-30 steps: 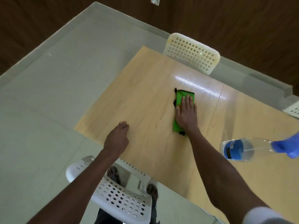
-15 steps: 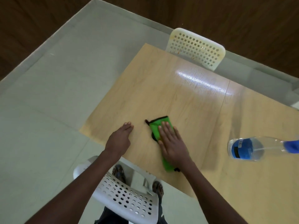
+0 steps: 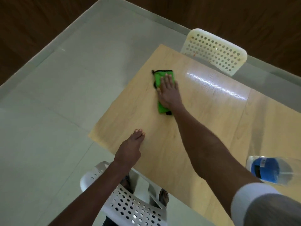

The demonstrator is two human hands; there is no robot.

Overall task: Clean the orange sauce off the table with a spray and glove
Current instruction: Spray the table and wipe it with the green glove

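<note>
The right hand [image 3: 168, 92] lies flat on the green glove [image 3: 158, 79], fingers [image 3: 166, 79] straight and close together, pressing it onto the bench [image 3: 203, 121] towards the far left corner. The glove's black-edged end pokes out past the fingertips and its other end shows under the wrist. The left hand [image 3: 131, 148] rests near the bench's left edge, fingers together and stretched forward, holding nothing. The spray [image 3: 270, 170], a clear bottle with a blue label, lies on its side at the right, well apart from the glove. No orange sauce that I can make out. A white chair [image 3: 215, 51] stands at the far side, another chair [image 3: 130, 207] close below.
</note>
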